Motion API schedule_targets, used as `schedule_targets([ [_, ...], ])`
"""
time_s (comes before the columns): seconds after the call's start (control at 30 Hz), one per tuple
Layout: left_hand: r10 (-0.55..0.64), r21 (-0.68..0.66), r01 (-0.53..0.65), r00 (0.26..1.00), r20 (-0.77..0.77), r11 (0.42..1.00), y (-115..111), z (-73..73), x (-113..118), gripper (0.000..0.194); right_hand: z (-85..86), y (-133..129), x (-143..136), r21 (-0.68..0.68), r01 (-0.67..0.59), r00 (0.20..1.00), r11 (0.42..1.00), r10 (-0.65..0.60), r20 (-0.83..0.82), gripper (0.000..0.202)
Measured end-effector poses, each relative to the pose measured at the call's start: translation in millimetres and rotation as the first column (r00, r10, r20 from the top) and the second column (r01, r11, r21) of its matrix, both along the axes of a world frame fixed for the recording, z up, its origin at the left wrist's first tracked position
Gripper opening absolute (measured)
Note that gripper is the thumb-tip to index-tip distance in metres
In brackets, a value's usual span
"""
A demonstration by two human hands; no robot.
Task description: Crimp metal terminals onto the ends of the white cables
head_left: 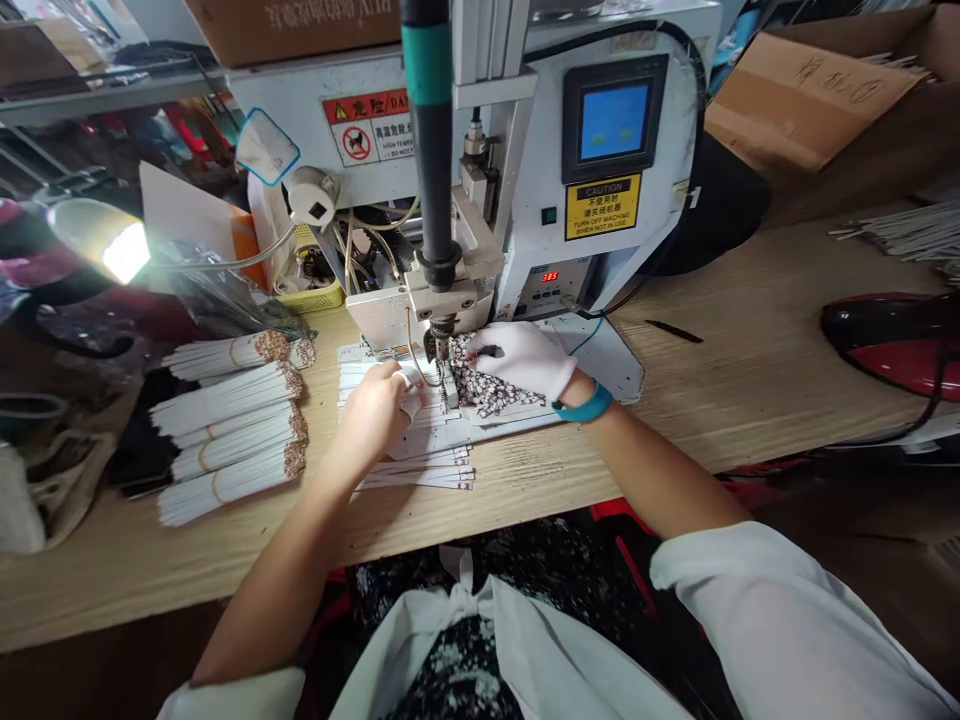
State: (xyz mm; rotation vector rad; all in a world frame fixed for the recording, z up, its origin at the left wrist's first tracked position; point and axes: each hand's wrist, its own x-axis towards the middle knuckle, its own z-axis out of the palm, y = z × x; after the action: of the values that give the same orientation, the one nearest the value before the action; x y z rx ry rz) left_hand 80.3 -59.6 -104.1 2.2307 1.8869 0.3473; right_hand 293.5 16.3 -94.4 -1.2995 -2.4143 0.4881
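My left hand (379, 405), with white covers on some fingertips, is closed at the left side of the machine's nozzle (442, 345), over white strips (435, 430); what its fingers pinch is too small to make out. My right hand (525, 358), in a white glove, has its fingers bent together at the upper edge of a pile of small dark and white parts (491, 393), right of the nozzle. Whatever lies between those fingertips is hidden. More white strips (420, 470) lie fanned out on the table edge below the machine plate.
Banded bundles of white strips (225, 430) lie at the left, near a lit lamp (124, 250). A yellow basket (315, 298) stands behind. On the right are a black pen-like object (673, 331), a red and black device (892, 345) and an open carton (810, 100).
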Motion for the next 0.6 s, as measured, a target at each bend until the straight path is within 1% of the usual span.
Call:
schedule_targets([
  [0.07,-0.008,-0.002,0.008,0.999,0.031,1.000,3,-2.6,0,0.022,-4.1,-1,-7,0.041,0.013,0.999,0.999,-0.014,0.040,0.016],
  [0.17,-0.023,0.058,0.017,0.994,0.110,0.998,7,-2.4,-2,0.019,-6.8,-1,-11,0.031,-0.010,0.997,0.999,0.008,0.072,0.014],
  [0.23,-0.018,0.069,0.008,0.989,0.148,0.998,8,-1.7,-4,0.018,-4.8,-1,-10,0.007,-0.011,0.998,1.000,0.010,0.056,0.015],
  [0.33,-0.010,0.031,0.004,0.976,0.217,1.000,9,-2.1,-7,0.020,2.1,-2,-6,-0.029,0.053,0.999,0.998,-0.052,0.016,0.017],
  [0.4,-0.006,0.023,0.000,0.967,0.253,1.000,9,-3.0,-8,0.019,6.6,-3,-3,-0.049,0.077,0.997,0.996,-0.076,0.022,0.019],
  [0.47,-0.004,0.028,-0.003,0.961,0.276,1.000,9,-3.4,-9,0.018,9.0,-3,1,-0.055,0.024,0.999,0.998,-0.023,0.026,0.020],
  [0.53,-0.014,0.029,0.006,0.955,0.296,1.000,9,-2.8,-9,0.017,9.4,-2,3,-0.060,-0.045,0.999,0.997,0.044,-0.013,0.020],
  [0.6,-0.032,0.040,0.020,0.946,0.322,0.999,8,-1.0,-8,0.017,9.1,-1,4,-0.133,-0.069,0.994,0.989,0.056,-0.098,0.019],
])
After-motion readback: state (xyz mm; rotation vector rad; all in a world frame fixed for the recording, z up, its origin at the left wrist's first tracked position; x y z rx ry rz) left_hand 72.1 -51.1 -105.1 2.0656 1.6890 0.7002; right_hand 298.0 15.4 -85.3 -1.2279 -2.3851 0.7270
